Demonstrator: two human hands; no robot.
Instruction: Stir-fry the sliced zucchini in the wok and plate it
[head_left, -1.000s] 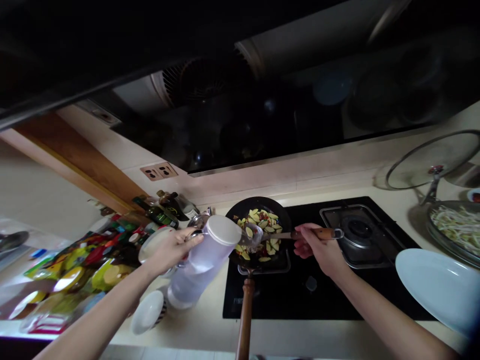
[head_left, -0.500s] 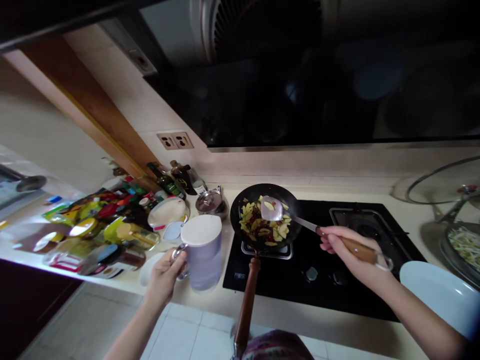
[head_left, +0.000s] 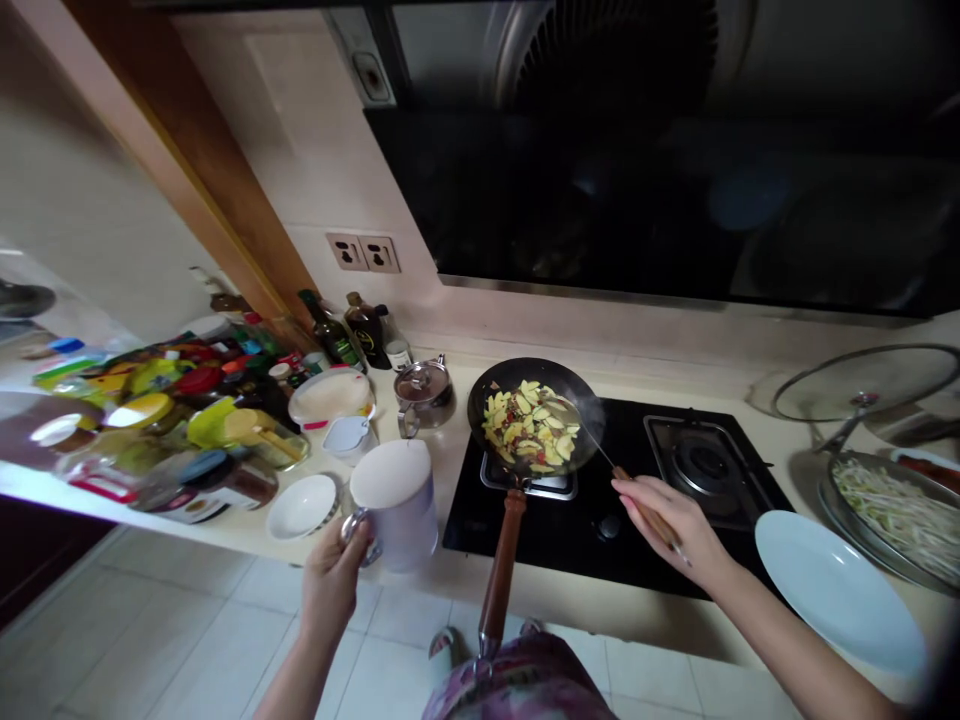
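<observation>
My left hand (head_left: 335, 575) is closed round the handle of a pale pitcher (head_left: 397, 510) with a white top, held upright at the counter's front edge. Wrapped round the wooden handle of a spatula (head_left: 619, 472), my right hand (head_left: 667, 525) is over the stove's front. The spatula's blade dips into the right side of a dark frying pan (head_left: 480, 390), mostly hidden there. Yellowish slices with red bits (head_left: 534, 425) fill the pan, and faint steam rises at its right. The pan's wooden handle (head_left: 501, 570) points toward my body.
The black gas stove (head_left: 600, 560) has a second burner (head_left: 709, 460) at right. Beside it are a pale oval plate (head_left: 836, 590), a pan of bean sprouts (head_left: 892, 505) and a glass lid (head_left: 870, 385). A white bowl (head_left: 304, 507), a steel pot (head_left: 424, 390) and several jars crowd the left.
The spatula's blade has gone from raised above the slices, face visible, down into the pan's right side. The slices lie rearranged. The pitcher stays in my left hand; the view has shifted.
</observation>
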